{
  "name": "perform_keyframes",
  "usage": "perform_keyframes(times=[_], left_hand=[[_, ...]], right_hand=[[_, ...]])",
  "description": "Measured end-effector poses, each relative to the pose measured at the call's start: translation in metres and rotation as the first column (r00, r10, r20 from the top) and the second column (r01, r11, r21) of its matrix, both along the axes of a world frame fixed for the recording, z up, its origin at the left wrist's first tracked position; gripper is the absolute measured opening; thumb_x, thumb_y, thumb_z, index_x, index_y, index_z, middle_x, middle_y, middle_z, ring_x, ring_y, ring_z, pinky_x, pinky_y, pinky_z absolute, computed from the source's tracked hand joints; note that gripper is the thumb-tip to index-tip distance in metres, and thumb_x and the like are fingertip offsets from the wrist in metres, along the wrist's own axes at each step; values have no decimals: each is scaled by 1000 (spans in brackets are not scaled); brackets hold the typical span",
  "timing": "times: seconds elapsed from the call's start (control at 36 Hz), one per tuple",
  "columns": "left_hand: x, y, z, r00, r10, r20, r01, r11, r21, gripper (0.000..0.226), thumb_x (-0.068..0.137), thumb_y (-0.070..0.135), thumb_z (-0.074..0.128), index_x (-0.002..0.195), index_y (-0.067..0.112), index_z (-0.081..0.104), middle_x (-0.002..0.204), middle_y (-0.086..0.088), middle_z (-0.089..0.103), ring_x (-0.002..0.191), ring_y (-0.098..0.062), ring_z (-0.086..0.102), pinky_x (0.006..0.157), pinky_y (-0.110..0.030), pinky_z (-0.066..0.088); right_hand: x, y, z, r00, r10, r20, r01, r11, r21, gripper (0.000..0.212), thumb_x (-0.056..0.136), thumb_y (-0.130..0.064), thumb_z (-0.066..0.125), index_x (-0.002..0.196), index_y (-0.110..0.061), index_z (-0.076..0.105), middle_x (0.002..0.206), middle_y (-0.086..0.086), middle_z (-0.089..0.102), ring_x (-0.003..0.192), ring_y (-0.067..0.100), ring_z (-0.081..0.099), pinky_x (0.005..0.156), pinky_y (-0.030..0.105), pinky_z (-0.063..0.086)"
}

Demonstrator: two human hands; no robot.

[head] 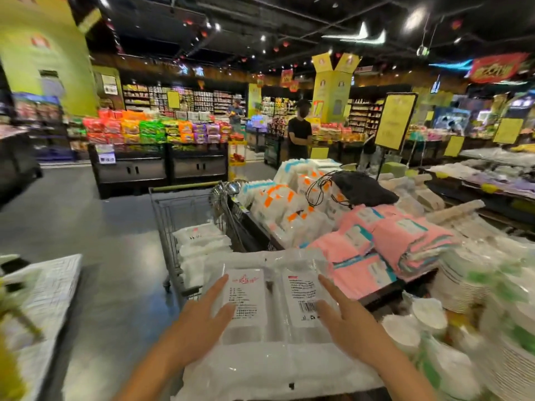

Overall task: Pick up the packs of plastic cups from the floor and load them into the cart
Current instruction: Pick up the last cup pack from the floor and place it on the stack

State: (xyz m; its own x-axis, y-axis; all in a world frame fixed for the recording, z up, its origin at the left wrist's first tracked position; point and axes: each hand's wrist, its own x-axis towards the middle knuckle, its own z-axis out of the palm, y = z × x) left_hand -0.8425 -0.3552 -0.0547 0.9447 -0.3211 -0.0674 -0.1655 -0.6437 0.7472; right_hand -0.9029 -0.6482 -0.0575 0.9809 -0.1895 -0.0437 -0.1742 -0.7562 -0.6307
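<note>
Supermarket aisle, clear white-labelled cup pack [269, 308] — both hands flat on top

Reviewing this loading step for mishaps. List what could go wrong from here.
1. The left hand and right hand lie flat on the cup pack with straight fingers, not gripping; the slick wrap could slide away.
2. The cart already holds white packs; more piled on may rise above its rim and tip out.
3. The pink packs sit close by on the right; a shifting pack could knock them.
</note>
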Motion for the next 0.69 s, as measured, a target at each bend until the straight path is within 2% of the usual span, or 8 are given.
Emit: perform_keyframes(times=[0.06,0.11,0.22,0.31,0.47,0.53,0.64,0.69], left_hand=[[23,-6,-8,1000,30,-1,-30,999,-12,58,98,47,45,148,52,17,148,13,41,129,-10,44,103,-23,36],[43,-15,-14,998,61,4,-61,998,-29,58,96,50,45,147,55,18,148,13,42,120,-7,49,93,-18,41],[80,-28,-24,989,144,-25,-146,986,-86,56,94,52,48,143,59,21,145,12,47,116,-6,54,93,-22,40],[110,-36,-25,978,204,-43,-207,974,-87,56,92,56,47,142,62,21,142,8,51,116,-12,57,95,-27,43],[164,-38,-32,953,297,-65,-301,952,-58,57,95,55,44,144,60,17,151,13,38,127,-10,46,99,-25,35],[187,-31,-38,941,331,-68,-334,941,-50,57,84,70,41,134,73,14,152,10,37,127,-13,47,101,-30,38],[238,-12,-58,916,390,-95,-395,918,-34,64,68,83,35,127,81,11,152,4,34,130,-20,46,105,-39,39],[266,0,-67,909,407,-94,-410,912,-21,65,68,83,34,128,80,9,151,1,36,131,-22,46,105,-40,39]], right_hand=[[32,-10,-7,1000,22,-16,-22,1000,3,58,102,-57,43,155,-59,20,121,11,68,108,26,66,87,34,48],[60,-21,-12,999,54,-9,-54,998,37,58,101,-59,43,154,-61,19,133,7,64,114,23,64,94,35,50],[115,-35,-12,988,151,36,-154,983,95,59,105,-47,47,159,-49,23,160,-11,40,138,13,48,108,28,40],[161,-41,-16,974,213,78,-218,973,75,59,104,-46,49,158,-48,25,170,-11,22,155,15,26,123,34,30],[249,-41,-33,958,281,51,-283,958,52,59,103,-51,48,157,-52,25,164,-10,37,150,19,38,123,39,33],[277,-35,-36,954,299,17,-300,952,57,59,104,-49,48,158,-50,24,157,-9,48,138,17,50,116,31,40],[336,-17,-42,929,366,-50,-364,930,39,58,107,-43,44,161,-44,22,138,-2,63,93,9,55,68,5,40],[369,-3,-45,925,378,-44,-376,925,58,57,108,-42,44,160,-44,20,138,-3,63,94,7,55,75,10,43]])
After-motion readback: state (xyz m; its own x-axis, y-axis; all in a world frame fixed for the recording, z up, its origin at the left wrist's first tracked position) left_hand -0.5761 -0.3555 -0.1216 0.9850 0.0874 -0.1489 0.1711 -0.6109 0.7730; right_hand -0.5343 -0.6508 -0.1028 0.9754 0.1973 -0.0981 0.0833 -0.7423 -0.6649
